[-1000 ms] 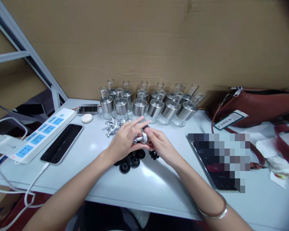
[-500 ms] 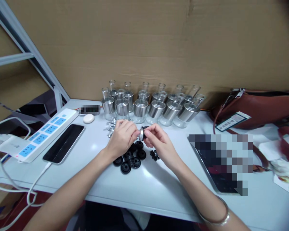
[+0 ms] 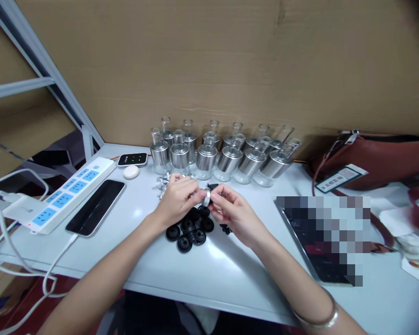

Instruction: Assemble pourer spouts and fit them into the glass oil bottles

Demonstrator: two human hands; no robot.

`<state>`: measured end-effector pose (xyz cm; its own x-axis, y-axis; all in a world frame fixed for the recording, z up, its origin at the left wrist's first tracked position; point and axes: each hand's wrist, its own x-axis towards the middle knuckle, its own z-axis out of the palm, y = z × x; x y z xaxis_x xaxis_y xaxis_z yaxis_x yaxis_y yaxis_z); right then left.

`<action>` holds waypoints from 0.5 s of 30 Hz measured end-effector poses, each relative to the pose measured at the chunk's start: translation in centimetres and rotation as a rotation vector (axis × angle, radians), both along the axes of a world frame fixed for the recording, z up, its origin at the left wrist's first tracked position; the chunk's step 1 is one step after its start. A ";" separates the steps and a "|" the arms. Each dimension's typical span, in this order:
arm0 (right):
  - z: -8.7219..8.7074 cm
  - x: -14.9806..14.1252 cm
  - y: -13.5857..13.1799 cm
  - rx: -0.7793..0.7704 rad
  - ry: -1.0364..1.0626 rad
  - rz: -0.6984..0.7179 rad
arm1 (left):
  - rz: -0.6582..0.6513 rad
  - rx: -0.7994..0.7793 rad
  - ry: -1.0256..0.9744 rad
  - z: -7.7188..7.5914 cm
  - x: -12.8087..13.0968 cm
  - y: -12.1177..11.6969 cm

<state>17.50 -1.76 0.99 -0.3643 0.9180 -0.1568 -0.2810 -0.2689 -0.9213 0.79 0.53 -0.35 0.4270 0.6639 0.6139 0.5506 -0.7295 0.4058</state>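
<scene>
My left hand and my right hand meet over the middle of the white table, both pinched on a small silver metal cap. Just below the hands lies a cluster of several black round rubber pieces. A few small silver fittings lie behind my left hand. Further back, several glass bottles with silver collars stand in rows against the cardboard wall.
A white and blue power strip, a black phone, a white oval object and a small black device lie at the left. At the right are a dark tablet, a brown bag and papers.
My left fingers curled from stretched out into a pinch on the silver cap. The cap was turned between both hands, and the view shifted slightly.
</scene>
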 end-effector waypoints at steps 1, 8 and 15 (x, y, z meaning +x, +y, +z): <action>0.0 0.0 -0.1 -0.012 0.007 0.002 | -0.020 -0.059 -0.025 0.0 0.0 0.0; -0.4 -1.2 -0.9 0.159 -0.060 -0.136 | -0.084 -0.211 -0.028 -0.1 0.1 0.6; -0.7 -1.3 -1.3 0.937 -0.594 -0.244 | -0.126 -0.293 0.017 0.3 -0.9 1.4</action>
<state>16.23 -3.10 0.30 -0.2566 0.8011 0.5408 0.3168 0.5983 -0.7360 -0.14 1.88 -0.06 0.5254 0.7527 0.3966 0.4720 -0.6457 0.6002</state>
